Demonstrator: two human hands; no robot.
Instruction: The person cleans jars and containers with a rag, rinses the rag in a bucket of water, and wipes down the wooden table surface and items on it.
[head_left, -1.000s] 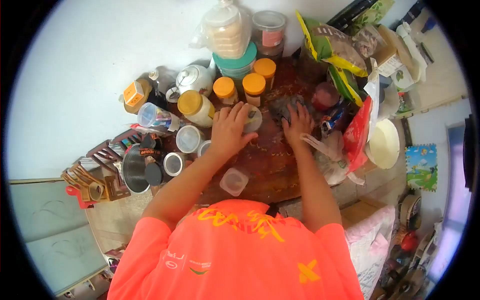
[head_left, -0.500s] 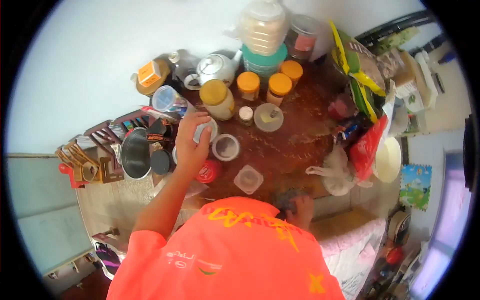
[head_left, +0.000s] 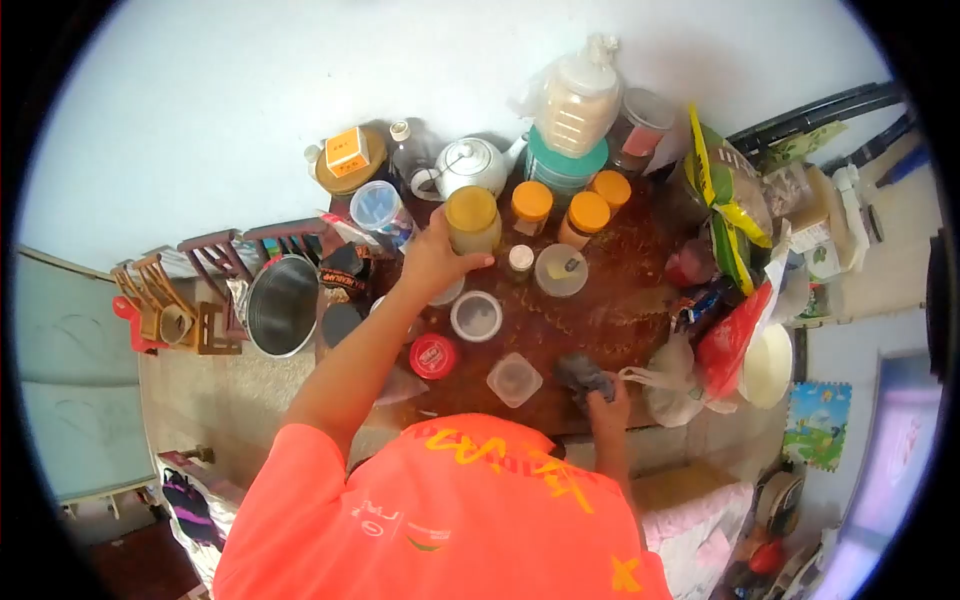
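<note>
Head view: scuffed table (head_left: 625, 305) stands beside a white wall (head_left: 250, 85).

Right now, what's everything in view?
table: one, reddish, centre
teapot: one, white, back
yellow-lidded jar: one, yellow, back
orange-lidded jars: three, orange, back
round containers: several, pale, middle
square container: one, clear, front
red lid: one, red, front
pot: one, silver, left
basin: one, cream, right
bags: several, mixed colours, right
bundle: one, dark grey, front right
the rest: too crowded to count
shirt: one, orange, bottom
left hand: one, bare, at yellow-lidded jar
right hand: one, bare, holding bundle
</note>
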